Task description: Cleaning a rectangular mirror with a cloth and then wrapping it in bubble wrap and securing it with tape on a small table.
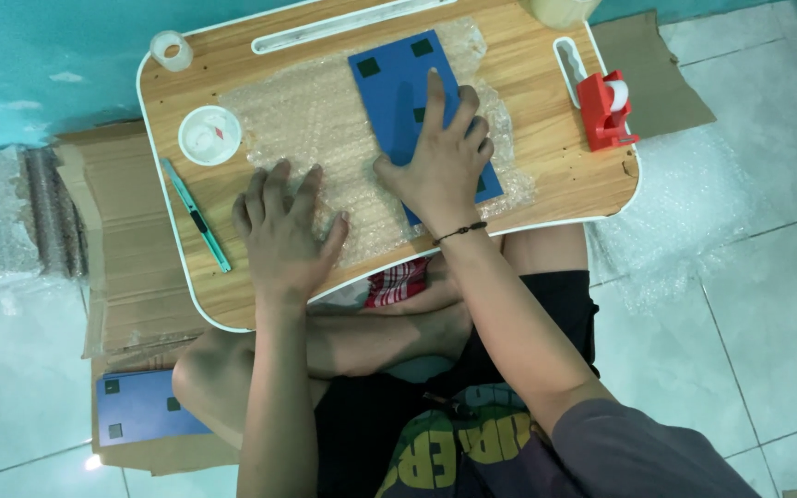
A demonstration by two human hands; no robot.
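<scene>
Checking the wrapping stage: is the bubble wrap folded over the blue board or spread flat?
Spread flat: the bubble wrap lies under the blue board, whose top is uncovered.

A: Off-centre items on the wooden lap desk (546, 138)?

B: Red tape dispenser (607, 111) near its far right edge. On the opposite side: clear tape roll (172, 50) at the far corner, white round lid (208, 135) nearer, teal utility knife (196, 216) nearest.

A: Floor?

B: Flattened cardboard (126, 267) under the desk; second blue panel (140, 406) lying by the knee.
</scene>
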